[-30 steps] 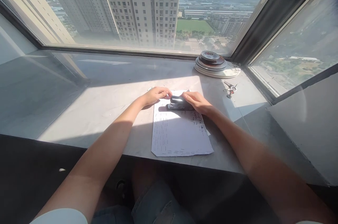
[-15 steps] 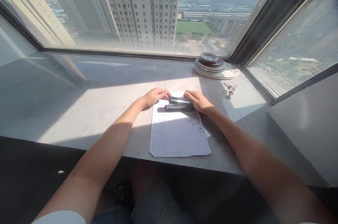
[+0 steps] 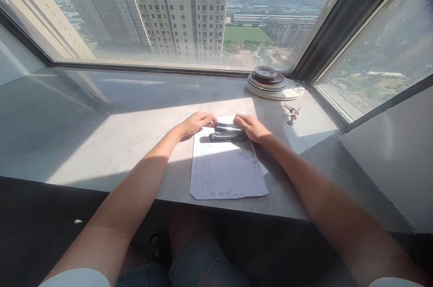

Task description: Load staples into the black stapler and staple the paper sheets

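Note:
A black stapler [image 3: 227,130] lies sideways across the upper part of a white paper pad [image 3: 226,174] with rows of short marks along its edges. My right hand [image 3: 251,128] is closed around the stapler's right end, thumb toward the top. At the pad's upper left corner, my left hand [image 3: 199,123] has its fingers bent together, with the tips close to the stapler's left end. Whatever those fingertips pinch, if anything, is hidden.
A stack of round plates or discs [image 3: 267,82] stands by the window at the back right. In front of it lies a small bunch of keys [image 3: 292,115]. The grey stone ledge [image 3: 142,138] ends at a front edge above my legs.
The view has shifted very slightly. Both hands and the stapler keep their places on the pad, with no clear movement.

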Demonstrator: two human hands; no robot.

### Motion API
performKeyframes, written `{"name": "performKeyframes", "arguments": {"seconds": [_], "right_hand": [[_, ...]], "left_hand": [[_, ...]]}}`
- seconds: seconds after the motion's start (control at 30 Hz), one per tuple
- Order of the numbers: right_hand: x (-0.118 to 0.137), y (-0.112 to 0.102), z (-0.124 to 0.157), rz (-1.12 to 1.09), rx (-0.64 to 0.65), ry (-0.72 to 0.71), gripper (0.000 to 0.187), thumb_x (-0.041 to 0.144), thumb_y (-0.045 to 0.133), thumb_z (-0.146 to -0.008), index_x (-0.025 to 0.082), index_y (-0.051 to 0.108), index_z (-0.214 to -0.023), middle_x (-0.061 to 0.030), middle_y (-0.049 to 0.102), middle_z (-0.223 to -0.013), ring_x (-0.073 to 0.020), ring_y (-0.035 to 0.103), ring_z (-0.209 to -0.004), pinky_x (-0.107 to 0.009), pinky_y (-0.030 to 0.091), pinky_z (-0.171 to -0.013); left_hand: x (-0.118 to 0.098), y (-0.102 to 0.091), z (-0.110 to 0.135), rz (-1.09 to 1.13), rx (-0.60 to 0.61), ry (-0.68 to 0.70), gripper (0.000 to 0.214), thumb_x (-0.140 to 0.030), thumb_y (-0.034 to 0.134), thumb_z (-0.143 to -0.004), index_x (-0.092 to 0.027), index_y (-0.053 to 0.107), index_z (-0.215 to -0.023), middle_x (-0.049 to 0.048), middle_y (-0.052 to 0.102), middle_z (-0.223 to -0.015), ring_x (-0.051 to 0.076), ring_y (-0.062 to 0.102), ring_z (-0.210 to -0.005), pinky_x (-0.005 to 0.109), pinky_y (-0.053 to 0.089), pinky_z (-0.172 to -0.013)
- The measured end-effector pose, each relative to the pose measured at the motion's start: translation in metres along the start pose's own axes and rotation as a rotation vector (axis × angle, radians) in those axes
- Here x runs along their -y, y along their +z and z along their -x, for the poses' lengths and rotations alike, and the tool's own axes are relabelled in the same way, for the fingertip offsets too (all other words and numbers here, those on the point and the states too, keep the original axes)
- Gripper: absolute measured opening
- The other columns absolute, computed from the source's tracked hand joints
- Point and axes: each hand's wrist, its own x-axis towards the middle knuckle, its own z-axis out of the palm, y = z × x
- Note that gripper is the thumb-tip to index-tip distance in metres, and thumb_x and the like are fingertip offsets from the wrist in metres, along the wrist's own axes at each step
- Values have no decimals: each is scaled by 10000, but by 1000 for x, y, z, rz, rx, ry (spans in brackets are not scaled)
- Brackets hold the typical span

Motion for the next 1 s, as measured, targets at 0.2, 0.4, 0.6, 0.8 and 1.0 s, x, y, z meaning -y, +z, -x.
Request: {"name": "performKeyframes", "arguments": {"seconds": [0.2, 0.4, 0.6, 0.8, 1.0], "right_hand": [[-1, 0, -1, 6, 0, 12, 478, 594, 357, -1061, 222, 535, -821, -32, 568, -785, -217, 495, -744, -363, 391, -766], [12, -4, 8, -61, -72, -79, 574, 637, 337, -1097, 211, 654, -880, -65, 630, -872, -242, 563, -834, -380, 458, -802], [21, 1, 14, 40, 157, -177, 378, 494, 789, -897, 240, 760, -1177, -79, 746, -1059, -287, 669, -974, -429, 522, -879], [17, 6, 18, 56, -265, -285, 291, 374, 668, -1009, 269, 777, -1258, -73, 784, -1246, -306, 731, -1129, -505, 572, -1003], [20, 4, 17, 375, -415, -379, 364, 187, 542, -1058, 348, 783, -1280, -28, 751, -1365, -337, 600, -1404, -600, 476, -1124]], "left_hand": [[1, 0, -1, -23, -4, 48, 398, -516, 563, -1075, -192, 793, -1058, 106, 739, -1113, 234, 640, -1050, 387, 450, -921], [2, -1, -2, -51, -18, 8, 444, -572, 563, -1057, -194, 796, -1060, 103, 731, -1095, 241, 632, -1026, 379, 461, -883], [2, 0, -3, -28, -76, 106, 457, -594, 589, -1040, -186, 792, -1005, 109, 722, -1059, 220, 637, -964, 377, 512, -873], [3, -4, -11, 81, -311, 193, 495, -663, 609, -1009, -195, 757, -1079, 106, 722, -1065, 185, 611, -861, 303, 517, -720], [-8, -2, -10, 510, -190, 90, 710, -798, 487, -1001, -161, 692, -1239, 182, 758, -1173, 193, 663, -785, 356, 549, -746]]}}
